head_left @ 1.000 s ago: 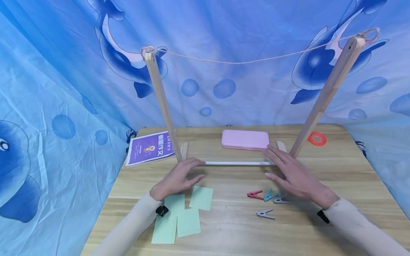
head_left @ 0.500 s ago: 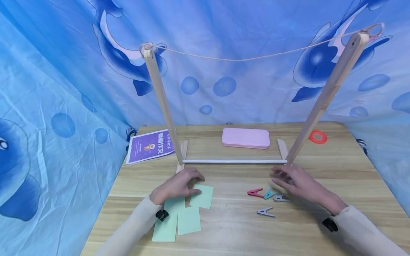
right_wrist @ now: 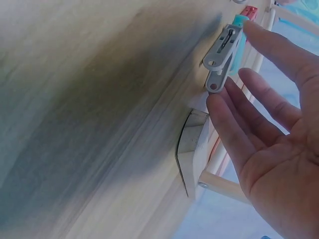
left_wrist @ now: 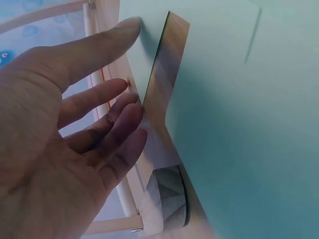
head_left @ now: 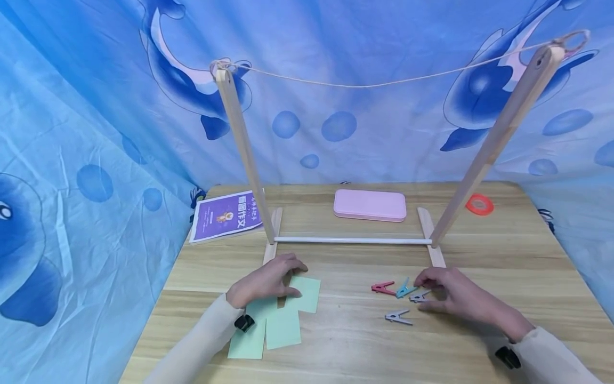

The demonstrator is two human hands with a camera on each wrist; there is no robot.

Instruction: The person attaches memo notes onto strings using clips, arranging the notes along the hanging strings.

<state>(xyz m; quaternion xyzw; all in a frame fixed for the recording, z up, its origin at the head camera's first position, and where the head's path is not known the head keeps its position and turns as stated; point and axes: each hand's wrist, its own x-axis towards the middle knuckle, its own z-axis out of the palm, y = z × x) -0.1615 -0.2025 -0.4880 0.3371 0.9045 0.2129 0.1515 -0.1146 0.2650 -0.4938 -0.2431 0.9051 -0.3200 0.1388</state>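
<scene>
My left hand point(head_left: 266, 278) hovers by several pale green paper squares point(head_left: 283, 330) at the front left, its thumb over the upper right one. In the left wrist view its fingers are relaxed and grip nothing beside the green paper point(left_wrist: 239, 124). At the right, the thumb and fingers of my right hand point(head_left: 467, 301) spread around a grey clothespin point(head_left: 418, 297) lying on the table. The right wrist view shows the fingertips close at the grey clothespin point(right_wrist: 222, 52). Beside it lie a teal clothespin point(head_left: 404, 289) and a red one; another grey clothespin point(head_left: 397, 317) lies nearer.
A wooden stand with two posts point(head_left: 243, 149) and a white crossbar point(head_left: 352, 240) spans the table, a string point(head_left: 355, 86) sagging between the post tops. Behind are a pink case point(head_left: 369, 205), a purple booklet point(head_left: 225, 217) and a red tape roll point(head_left: 479, 204).
Both hands have left the stand's base. The left has drawn back slightly to the green papers; the right has come down and nearer, to the grey clothespin.
</scene>
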